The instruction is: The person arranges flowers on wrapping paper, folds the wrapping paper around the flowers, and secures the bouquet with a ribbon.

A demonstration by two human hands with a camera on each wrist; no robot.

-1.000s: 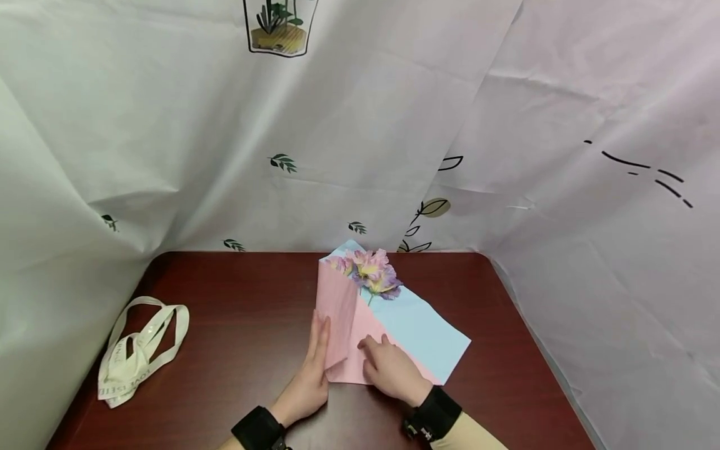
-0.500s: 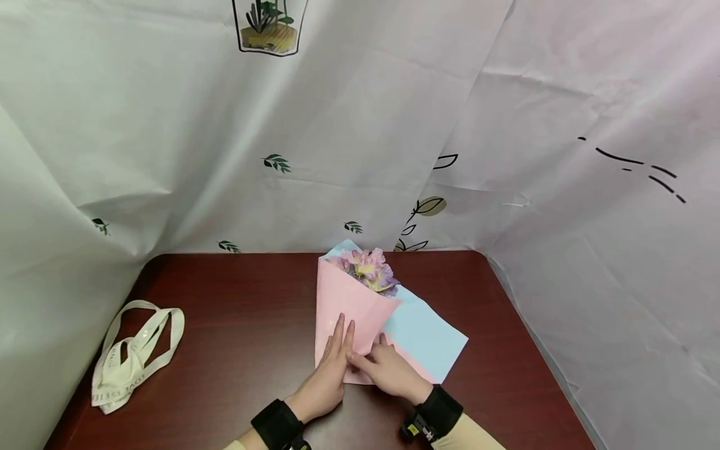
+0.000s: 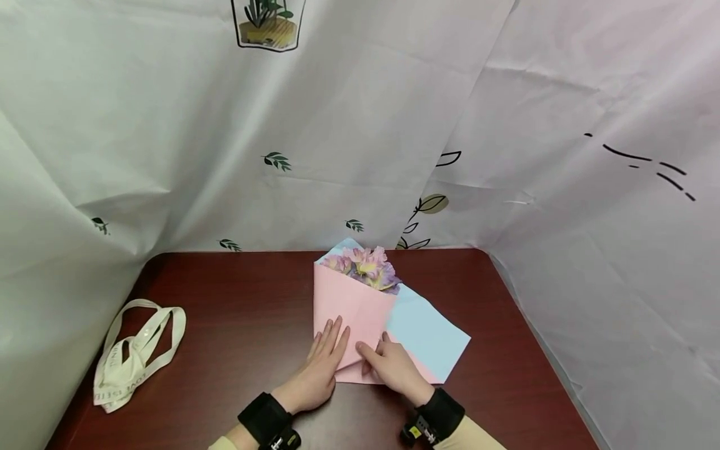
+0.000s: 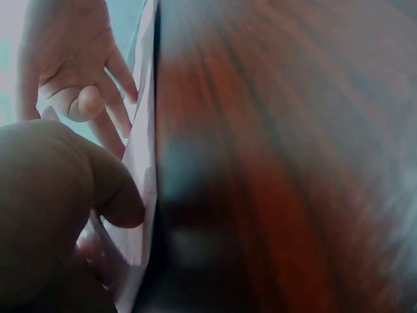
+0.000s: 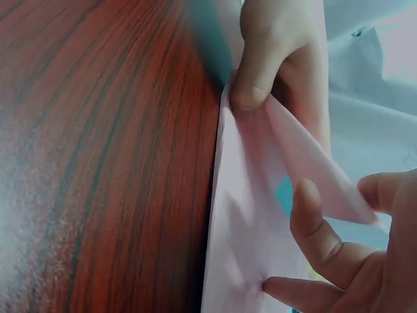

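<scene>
Pink wrapping paper (image 3: pixel 351 306) lies folded over a bunch of pink and purple artificial flowers (image 3: pixel 371 269), whose blooms show above its slanted top edge. Light blue paper (image 3: pixel 430 337) spreads out on the right, with more of it behind the blooms. My left hand (image 3: pixel 315 375) presses on the lower left of the pink fold, fingers extended. At the fold's lower right edge, my right hand (image 3: pixel 394 369) pinches the pink flap, with its thumb on the outer side. The right wrist view shows the flap (image 5: pixel 313 169) raised between both hands. Stems are hidden.
A white ribbon (image 3: pixel 135 356) with printed lettering lies in a loose heap on the left of the dark red wooden table (image 3: pixel 242 312). White patterned cloth (image 3: pixel 349 125) hangs behind the table and along its sides.
The pink flap, standing up on the left earlier, has come over to the right across the flower stems. My left hand moved right with it, then slightly back; my right hand now grips its edge.
</scene>
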